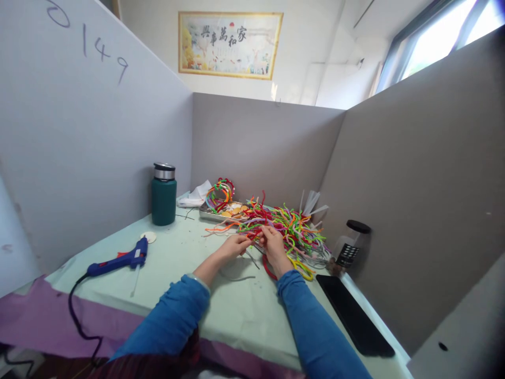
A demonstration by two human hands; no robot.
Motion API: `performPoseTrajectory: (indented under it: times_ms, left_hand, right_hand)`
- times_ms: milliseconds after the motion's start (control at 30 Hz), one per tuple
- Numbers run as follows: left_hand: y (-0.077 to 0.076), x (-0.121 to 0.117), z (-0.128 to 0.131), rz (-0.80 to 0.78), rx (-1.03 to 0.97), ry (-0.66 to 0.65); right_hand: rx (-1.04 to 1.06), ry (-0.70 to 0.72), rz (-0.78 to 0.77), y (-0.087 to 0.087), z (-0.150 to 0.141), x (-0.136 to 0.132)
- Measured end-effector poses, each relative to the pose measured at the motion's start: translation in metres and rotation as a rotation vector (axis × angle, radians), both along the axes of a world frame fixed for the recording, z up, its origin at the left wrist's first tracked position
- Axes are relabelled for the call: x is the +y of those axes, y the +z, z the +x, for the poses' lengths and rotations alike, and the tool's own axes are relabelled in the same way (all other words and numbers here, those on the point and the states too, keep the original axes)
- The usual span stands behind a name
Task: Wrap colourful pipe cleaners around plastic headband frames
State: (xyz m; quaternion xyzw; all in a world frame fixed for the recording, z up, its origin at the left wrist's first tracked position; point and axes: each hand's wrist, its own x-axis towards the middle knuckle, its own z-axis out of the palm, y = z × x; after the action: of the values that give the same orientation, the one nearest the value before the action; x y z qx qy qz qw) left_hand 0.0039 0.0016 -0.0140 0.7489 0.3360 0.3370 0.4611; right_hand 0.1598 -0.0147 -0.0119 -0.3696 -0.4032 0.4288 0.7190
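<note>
One blue glue gun (118,261), lying on the pale green tablecloth (181,247) at far left, nozzle toward the near edge, its black cord (71,302) trailing over that edge. One pale disc (149,237), just beyond the gun's rear end. One dark green bottle (163,202), upright, silver collar and dark cap. One crumpled white tissue (194,197), behind and right of the bottle. One shallow metal tray (215,216), bearing yellowish round pieces; at its left end, one upright bundle of multicoloured rings (220,196). One left hand (233,245), blue sleeve, fingertips pinched together on a red stem (255,236). The red stem itself — fuzzy, short in its visible part — spans the gap between both hands, in front of the heap. One grey stem (239,278), on the cloth below the hands. One right hand (273,245), blue sleeve, thumb and fingers closed on the same red stem. One large heap of fuzzy stems (294,223), many colours, beyond and right of the hands. One yellow loop (304,271), right of the right wrist. Several translucent sticks (311,202), behind the heap. One clear jar (351,245), black lid, tilted — contents unclear. One flat black slab (354,316), at right.
</note>
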Motion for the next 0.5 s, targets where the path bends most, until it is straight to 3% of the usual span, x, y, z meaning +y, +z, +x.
performPoseTrajectory:
  times_ms: [133, 300, 500]
  left_hand:
    - [0.005, -0.003, -0.013, -0.211, -0.079, -0.028]
    - [0.01, -0.001, -0.022, -0.474, -0.267, 0.042]
    - [0.008, -0.003, -0.021, -0.366, -0.175, -0.051]
  right_hand:
    - [0.066, -0.073, 0.005, 0.002, 0.012, 0.0]
    - [0.171, -0.101, -0.017, 0.005, 0.021, -0.001]
    - [0.168, -0.083, -0.008, 0.001, 0.018, 0.002]
